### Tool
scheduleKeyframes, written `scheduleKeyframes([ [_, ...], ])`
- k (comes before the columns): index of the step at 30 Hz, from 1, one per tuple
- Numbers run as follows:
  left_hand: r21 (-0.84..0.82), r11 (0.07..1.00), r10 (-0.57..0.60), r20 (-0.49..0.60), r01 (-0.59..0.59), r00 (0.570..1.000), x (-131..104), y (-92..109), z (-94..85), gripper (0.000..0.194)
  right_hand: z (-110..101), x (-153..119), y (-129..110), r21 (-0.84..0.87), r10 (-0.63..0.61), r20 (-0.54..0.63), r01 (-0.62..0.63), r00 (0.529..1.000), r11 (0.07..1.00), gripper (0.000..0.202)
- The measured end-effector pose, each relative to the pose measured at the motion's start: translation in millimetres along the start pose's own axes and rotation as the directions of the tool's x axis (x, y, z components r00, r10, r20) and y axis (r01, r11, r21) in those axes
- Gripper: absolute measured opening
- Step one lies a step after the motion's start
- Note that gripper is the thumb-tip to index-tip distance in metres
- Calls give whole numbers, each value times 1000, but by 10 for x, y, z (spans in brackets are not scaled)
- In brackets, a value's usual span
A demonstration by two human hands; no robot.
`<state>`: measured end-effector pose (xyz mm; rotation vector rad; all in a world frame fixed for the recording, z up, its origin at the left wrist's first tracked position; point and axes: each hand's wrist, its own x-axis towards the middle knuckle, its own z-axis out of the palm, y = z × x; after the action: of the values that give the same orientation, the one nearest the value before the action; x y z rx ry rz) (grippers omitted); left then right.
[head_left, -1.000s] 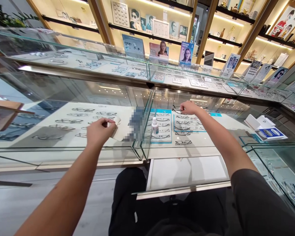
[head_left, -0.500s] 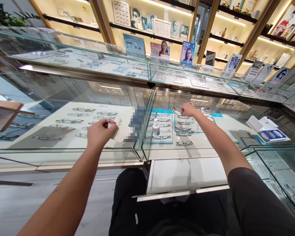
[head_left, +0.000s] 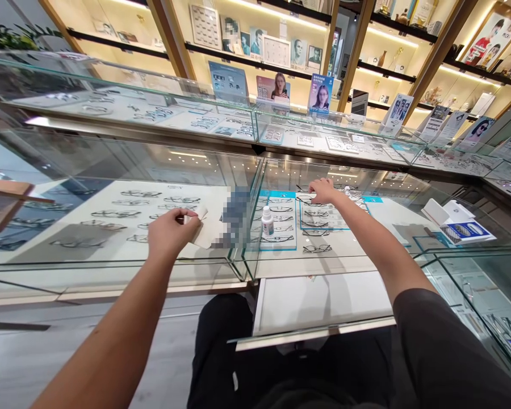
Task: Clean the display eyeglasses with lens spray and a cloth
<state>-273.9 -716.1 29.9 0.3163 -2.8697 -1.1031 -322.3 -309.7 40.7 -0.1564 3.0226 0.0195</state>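
My left hand (head_left: pixel 170 230) is closed, thumb and fingers pinching the edge of a thin off-white sheet (head_left: pixel 202 237) that looks like cloth or paper. The sheet lies over the glass top of the left display case, beside a blurred blue patch. My right hand (head_left: pixel 322 190) is stretched out over the right case, fingers bent and apart, with nothing seen in them. Whether its fingertips touch the glass I cannot tell. Rows of eyeglasses (head_left: pixel 317 249) show beneath the glass near it. Between my hands a small white bottle (head_left: pixel 267 220) stands upright on the case.
An open white and blue box (head_left: pixel 468 230) lies on the right. A white drawer (head_left: pixel 323 307) is pulled out in front of my lap. A second row of glass cases (head_left: pixel 221 116) runs behind, with upright picture cards (head_left: pixel 321 92) on top and lit shelves farther back.
My right hand's fingers have spread a little farther apart. My left hand keeps its pinch on the sheet. The whole view has shifted slightly.
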Motion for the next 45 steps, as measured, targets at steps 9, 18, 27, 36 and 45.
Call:
scheduleKeyframes([
  [9, -6, 1000, 3, 3, -3, 1000, 23, -34, 18, 28, -31, 27, -20, -3, 34, 16, -34, 999, 999, 23],
  [18, 11, 999, -51, -63, 52, 997, 108, -65, 119, 21, -51, -33, -28, 37, 2, -6, -2, 1000, 999, 14],
  [27, 5, 999, -45, -60, 45, 997, 139, -105, 116, 21, -66, -14, 35, 140, 22, -36, -17, 999, 990, 13],
  [36, 7, 999, -45, -63, 46, 997, 142, -87, 128, 26, -24, 51, 31, 235, 71, -105, -44, 992, 971, 8],
  [45, -13, 1000, -28, -75, 27, 997, 134, -104, 130, 23, -25, -50, 95, 224, 44, -88, -23, 995, 974, 21],
])
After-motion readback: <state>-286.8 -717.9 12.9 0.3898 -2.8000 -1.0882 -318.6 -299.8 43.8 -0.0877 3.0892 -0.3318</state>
